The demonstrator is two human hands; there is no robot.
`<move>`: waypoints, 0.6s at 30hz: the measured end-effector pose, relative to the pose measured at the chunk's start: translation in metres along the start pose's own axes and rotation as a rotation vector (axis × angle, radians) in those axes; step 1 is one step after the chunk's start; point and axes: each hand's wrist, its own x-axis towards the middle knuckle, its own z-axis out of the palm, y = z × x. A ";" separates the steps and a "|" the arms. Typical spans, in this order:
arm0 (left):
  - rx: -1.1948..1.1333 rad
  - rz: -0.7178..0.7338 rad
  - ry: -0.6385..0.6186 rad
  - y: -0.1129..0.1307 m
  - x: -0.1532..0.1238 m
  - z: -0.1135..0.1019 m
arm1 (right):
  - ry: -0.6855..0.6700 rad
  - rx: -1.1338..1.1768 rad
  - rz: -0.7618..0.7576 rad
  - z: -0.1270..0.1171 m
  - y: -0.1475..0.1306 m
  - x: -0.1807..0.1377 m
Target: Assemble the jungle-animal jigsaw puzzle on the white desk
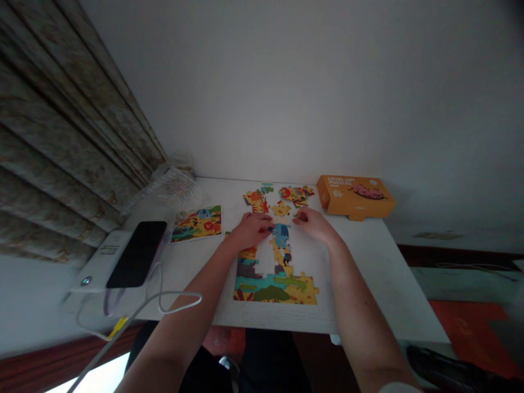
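A partly joined jigsaw puzzle (266, 292) lies on the white table, showing crocodiles, water and bushes along its near edge. From it a narrow column of pieces runs away from me, with a blue elephant piece (281, 234) near its far end. My left hand (256, 229) is closed, fingertips at the left edge of the elephant; what they hold, if anything, is too small to make out. To the right of the elephant, my right hand (311, 222) pinches a small puzzle piece (295, 216), mostly hidden by the fingers.
Loose and joined pieces (297, 194) lie beyond my hands, with a lone yellow piece (281, 208). A picture card (197, 224) is at left, near crumpled clear plastic (174, 188). A phone (137, 254) with a white cable (180, 295) rests left; an orange box (356, 196) stands back right.
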 end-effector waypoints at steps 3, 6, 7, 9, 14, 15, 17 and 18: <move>0.020 0.010 -0.008 0.002 0.000 0.000 | -0.012 -0.007 -0.003 0.000 0.000 -0.001; 0.037 0.009 -0.021 0.004 0.000 0.000 | -0.042 0.005 -0.024 0.000 0.001 -0.001; 0.039 0.006 -0.023 0.005 0.000 0.000 | -0.049 0.008 -0.034 0.000 0.001 -0.001; 0.039 -0.002 -0.022 0.006 -0.001 0.000 | -0.054 0.011 -0.048 0.000 0.002 -0.001; 0.036 0.001 -0.020 0.006 0.000 0.002 | -0.058 -0.012 -0.037 0.001 0.003 -0.001; 0.036 0.001 -0.018 0.005 0.000 0.002 | -0.062 -0.018 -0.036 0.001 0.002 -0.001; 0.034 -0.001 -0.009 0.004 0.000 0.003 | -0.067 -0.024 -0.037 0.000 0.001 -0.001; 0.033 -0.004 -0.004 0.003 0.000 0.004 | -0.069 -0.022 -0.034 0.000 0.001 -0.002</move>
